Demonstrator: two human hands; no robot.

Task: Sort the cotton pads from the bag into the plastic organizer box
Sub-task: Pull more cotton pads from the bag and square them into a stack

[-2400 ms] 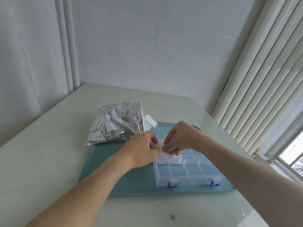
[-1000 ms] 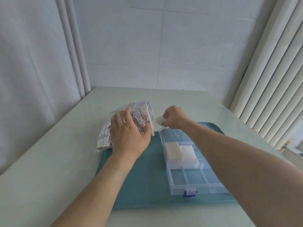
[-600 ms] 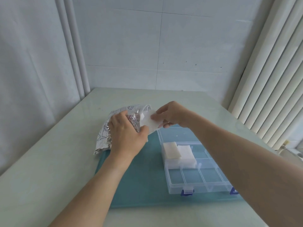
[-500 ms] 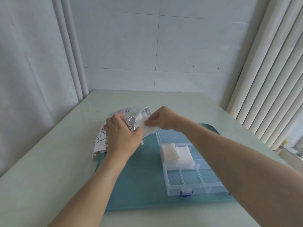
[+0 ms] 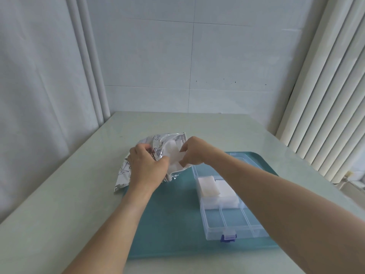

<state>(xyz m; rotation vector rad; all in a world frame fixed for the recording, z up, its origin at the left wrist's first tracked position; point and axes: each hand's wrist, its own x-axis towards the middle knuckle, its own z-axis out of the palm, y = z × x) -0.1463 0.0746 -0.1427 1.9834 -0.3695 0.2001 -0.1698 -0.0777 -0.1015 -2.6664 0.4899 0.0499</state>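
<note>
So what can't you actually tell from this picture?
- Head view: how many pads remain in the bag; foil and the left hand hide its inside.
- The organizer box: its right compartments sit behind the right forearm.
- The right hand: its fingertips are tucked behind the pads it pinches.

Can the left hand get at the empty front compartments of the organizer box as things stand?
Probably not right away: the left hand grips the foil bag, and the right forearm crosses above the organizer box. The front compartments lie uncovered.
</note>
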